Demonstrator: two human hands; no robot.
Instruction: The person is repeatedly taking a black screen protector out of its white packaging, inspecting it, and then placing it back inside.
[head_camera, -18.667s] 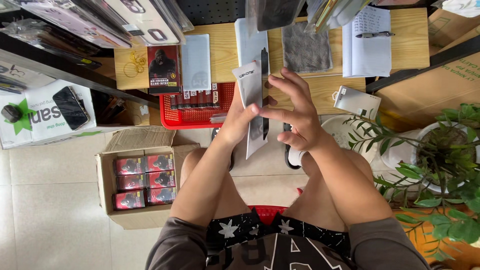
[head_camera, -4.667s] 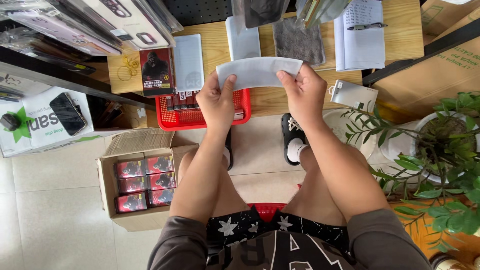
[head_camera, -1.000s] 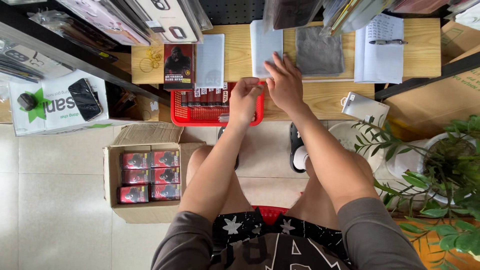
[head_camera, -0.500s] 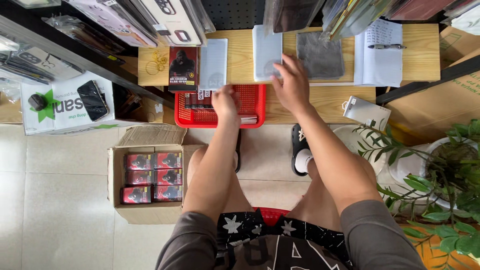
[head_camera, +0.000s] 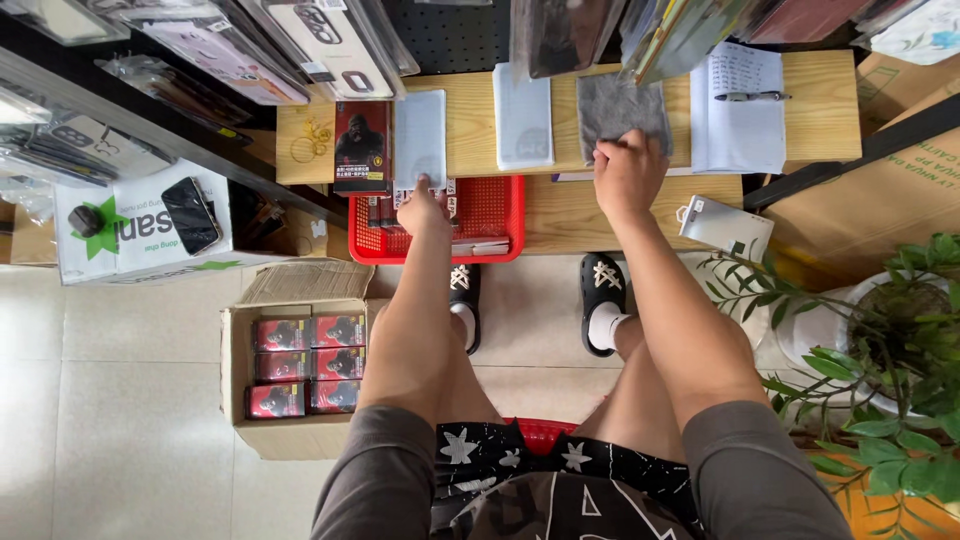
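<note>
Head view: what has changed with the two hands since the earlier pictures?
The pale sleeve held up earlier has been let go. The left hand has moved to the thin pale-blue flat sheet; the right hand has moved onto the grey square cloth. The red plastic basket stayed put.

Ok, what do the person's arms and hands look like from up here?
Both arms are bare below short grey sleeves. The left hand and right hand wear no gloves; no rings, watch or bands show from this view.

A wooden counter (head_camera: 470, 120) carries a dark printed box (head_camera: 362, 146), two pale flat packets (head_camera: 420, 138), a grey cloth (head_camera: 620, 106), an open notebook (head_camera: 738, 110) with a pen (head_camera: 752, 96), and rubber bands (head_camera: 306, 140).
</note>
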